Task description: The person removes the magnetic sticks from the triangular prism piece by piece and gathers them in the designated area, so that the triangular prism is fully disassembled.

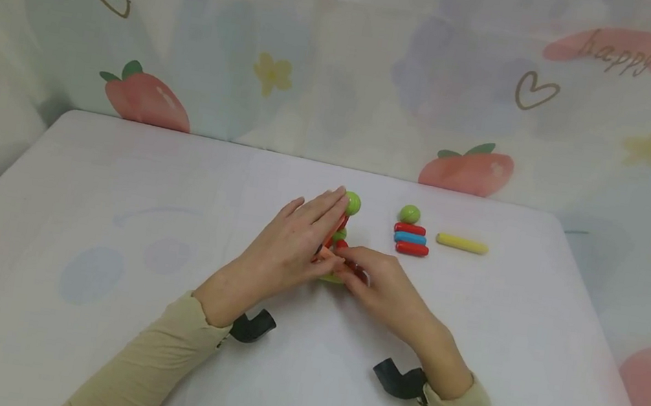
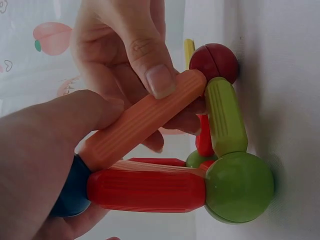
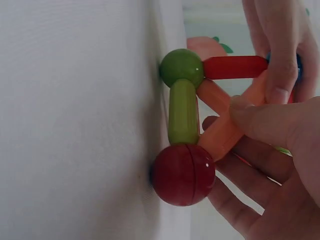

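Observation:
A frame of coloured rods and balls, like a magnetic building set, stands on the table. My left hand (image 1: pixel 289 239) holds it at the blue ball (image 2: pixel 72 192), thumb against the upper end of an orange rod (image 2: pixel 145 117). That rod slants down to a dark red ball (image 3: pixel 184 175), and my right hand (image 1: pixel 380 277) pinches it near its middle. A light green rod (image 2: pixel 226 117) runs between the dark red ball and a green ball (image 2: pixel 240 187); a red rod (image 2: pixel 147 191) joins that one to the blue ball. Another green ball (image 1: pixel 353 204) shows beyond my left fingertips.
Right of the frame, a loose green ball (image 1: pixel 410 214) lies behind a row of short rods, with a blue rod (image 1: pixel 410 238) between two red ones. A yellow rod (image 1: pixel 462 244) lies beside them. A patterned cloth (image 1: pixel 345 60) hangs behind the white table (image 1: pixel 182 377).

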`<state>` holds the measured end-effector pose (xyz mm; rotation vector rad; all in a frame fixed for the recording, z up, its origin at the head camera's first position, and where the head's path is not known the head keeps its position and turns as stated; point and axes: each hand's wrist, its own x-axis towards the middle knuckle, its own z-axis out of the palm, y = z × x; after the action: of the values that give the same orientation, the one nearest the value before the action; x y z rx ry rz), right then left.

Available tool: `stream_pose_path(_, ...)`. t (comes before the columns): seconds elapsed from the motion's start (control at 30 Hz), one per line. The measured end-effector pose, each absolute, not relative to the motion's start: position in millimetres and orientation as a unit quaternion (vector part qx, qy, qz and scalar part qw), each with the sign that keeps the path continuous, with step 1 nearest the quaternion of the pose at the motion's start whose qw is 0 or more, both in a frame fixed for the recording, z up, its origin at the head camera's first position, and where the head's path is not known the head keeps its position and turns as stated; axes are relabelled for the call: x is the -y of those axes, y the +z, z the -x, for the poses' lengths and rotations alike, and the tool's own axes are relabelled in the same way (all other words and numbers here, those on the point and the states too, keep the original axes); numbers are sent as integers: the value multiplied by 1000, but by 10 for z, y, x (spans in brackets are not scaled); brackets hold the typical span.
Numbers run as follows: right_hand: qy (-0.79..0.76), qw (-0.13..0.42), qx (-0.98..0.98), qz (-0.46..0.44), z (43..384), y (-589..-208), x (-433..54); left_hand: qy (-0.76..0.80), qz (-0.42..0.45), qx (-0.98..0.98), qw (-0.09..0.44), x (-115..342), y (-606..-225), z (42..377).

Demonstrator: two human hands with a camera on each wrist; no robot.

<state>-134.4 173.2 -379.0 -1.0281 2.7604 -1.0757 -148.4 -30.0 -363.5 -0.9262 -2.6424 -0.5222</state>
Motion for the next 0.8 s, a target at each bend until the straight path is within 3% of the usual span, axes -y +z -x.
stream_pose_path(0.8,-360,12,-867,344,1373,-3850,-1760,-186,307,925,126,286,-3606,1475)
